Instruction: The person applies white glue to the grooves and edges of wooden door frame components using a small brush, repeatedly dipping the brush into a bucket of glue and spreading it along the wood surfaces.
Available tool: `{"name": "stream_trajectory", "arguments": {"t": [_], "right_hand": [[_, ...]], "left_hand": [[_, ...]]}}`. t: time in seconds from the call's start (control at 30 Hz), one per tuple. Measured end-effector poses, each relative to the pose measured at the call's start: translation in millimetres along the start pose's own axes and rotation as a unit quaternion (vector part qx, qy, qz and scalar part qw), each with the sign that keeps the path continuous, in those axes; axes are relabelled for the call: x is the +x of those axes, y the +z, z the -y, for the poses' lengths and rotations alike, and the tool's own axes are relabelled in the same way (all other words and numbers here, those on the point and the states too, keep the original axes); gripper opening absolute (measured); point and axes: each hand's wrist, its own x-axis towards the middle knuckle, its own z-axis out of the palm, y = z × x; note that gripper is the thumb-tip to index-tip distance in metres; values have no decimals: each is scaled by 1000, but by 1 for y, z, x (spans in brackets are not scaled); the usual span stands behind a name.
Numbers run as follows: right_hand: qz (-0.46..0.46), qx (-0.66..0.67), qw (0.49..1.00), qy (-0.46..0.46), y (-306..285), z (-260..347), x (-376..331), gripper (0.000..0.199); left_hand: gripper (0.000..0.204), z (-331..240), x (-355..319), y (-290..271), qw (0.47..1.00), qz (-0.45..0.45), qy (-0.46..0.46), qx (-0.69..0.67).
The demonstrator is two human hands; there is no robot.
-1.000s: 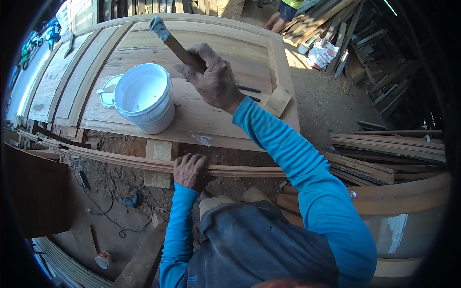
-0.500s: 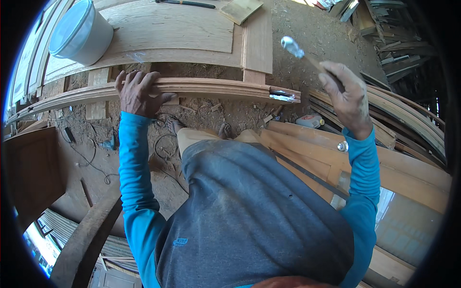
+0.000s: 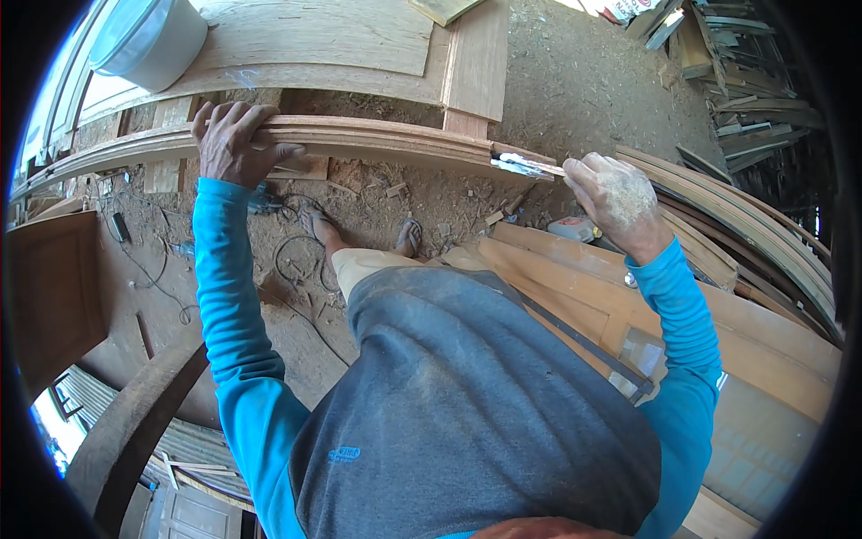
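A long grooved wooden rail (image 3: pixel 386 135) lies crosswise in front of me. My left hand (image 3: pixel 235 144) grips it toward the left, fingers over the far edge and thumb on the near side. At its right end is a narrower stepped part, where white paste (image 3: pixel 519 165) shows. My right hand (image 3: pixel 621 202) is closed on a thin wooden stick (image 3: pixel 560 170) just beyond this end. The stick's tip reaches the pasted part and merges with the white there, so its exact contact cannot be made out.
Beyond the rail lies a wooden door panel (image 3: pixel 332 45) bearing a white bucket (image 3: pixel 157 49). Long boards (image 3: pixel 745 225) are stacked at right, near a glazed wooden door (image 3: pixel 575 278). Cables (image 3: pixel 162 269) and wood scraps litter the ground. A thick beam (image 3: pixel 135 431) stands at lower left.
My right hand has come down and left, bringing the stick's paste-covered tip from the air to the rail's right end. My left hand still grips the rail.
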Motion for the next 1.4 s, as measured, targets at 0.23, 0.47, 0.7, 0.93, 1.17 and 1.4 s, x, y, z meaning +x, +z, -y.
{"name": "stream_trajectory", "arguments": {"t": [0.23,0.47,0.7,0.93,1.17,1.4], "right_hand": [[75,-89,993,5,-4,23,21,12],[148,-143,978,40,-38,46,19,19],[163,-137,977,8,-37,52,39,31],[181,-133,974,38,-25,31,26,13],[196,-165,966,-35,-20,31,38,20],[191,-185,961,-74,-15,60,63,14]], "left_hand": [[78,4,-4,4,1000,-5,-2,-3],[76,-2,1,0,1000,-17,5,-13],[78,1,0,-1,1000,-13,12,-6],[73,-2,2,-4,1000,-3,25,3],[77,-3,3,-4,1000,0,15,-11],[75,0,-1,-1,999,-16,25,-19]]}}
